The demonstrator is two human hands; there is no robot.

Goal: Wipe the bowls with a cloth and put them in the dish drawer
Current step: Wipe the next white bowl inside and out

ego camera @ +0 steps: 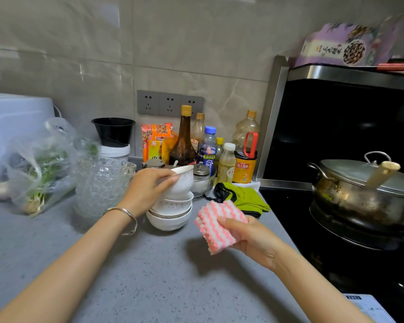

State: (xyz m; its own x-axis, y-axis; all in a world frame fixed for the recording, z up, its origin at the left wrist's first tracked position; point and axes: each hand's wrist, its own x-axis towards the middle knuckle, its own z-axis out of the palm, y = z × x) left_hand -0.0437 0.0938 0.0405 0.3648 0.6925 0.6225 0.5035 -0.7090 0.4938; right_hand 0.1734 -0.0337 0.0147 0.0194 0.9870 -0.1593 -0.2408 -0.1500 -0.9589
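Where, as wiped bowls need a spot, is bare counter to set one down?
Bare counter lies in front of the bowl stack, between the forearms, and left of them, before the glass bowls and bag of greens. Crowded: bottles behind the stack, green cloth to its right, then the pot.

Soft, fairly bright indoor light falls evenly from above. The cloth (217,226) and right hand (251,240) cast a faint, blurred shadow on the grey worktop (149,287). Pale streaks of glare cross the glossy wall (173,43), and the pot lid (350,176) gleams. The hob (287,213) side is dark, its detail lost. The box (336,47) at top right is smeared; straight lines bow toward the edges.
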